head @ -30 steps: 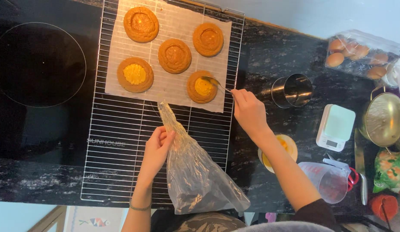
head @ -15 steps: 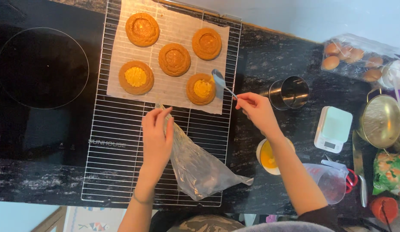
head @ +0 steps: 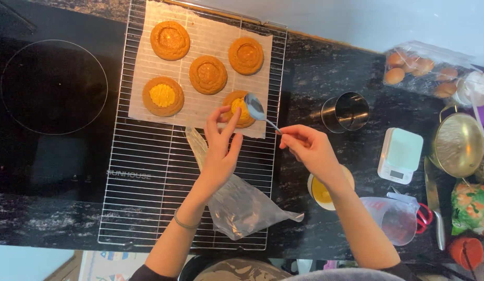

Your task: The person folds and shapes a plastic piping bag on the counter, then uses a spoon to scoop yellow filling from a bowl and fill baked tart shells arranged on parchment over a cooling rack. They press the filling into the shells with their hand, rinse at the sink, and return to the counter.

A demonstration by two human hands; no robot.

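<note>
I look down on a dark, speckled stone countertop [head: 325, 78]. A black glass induction hob [head: 49, 104] with one round ring is set into it on my left. Beyond the counter's far edge runs a pale, bluish-white wall [head: 387, 21]. Near my body, a strip of light floor [head: 29, 263] shows. The light is soft and even.

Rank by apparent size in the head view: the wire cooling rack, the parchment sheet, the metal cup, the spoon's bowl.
1. Wire cooling rack
2. Parchment sheet
3. Metal cup
4. Spoon's bowl, though it is held above the counter, nearer the camera, so it may look slightly enlarged.
</note>
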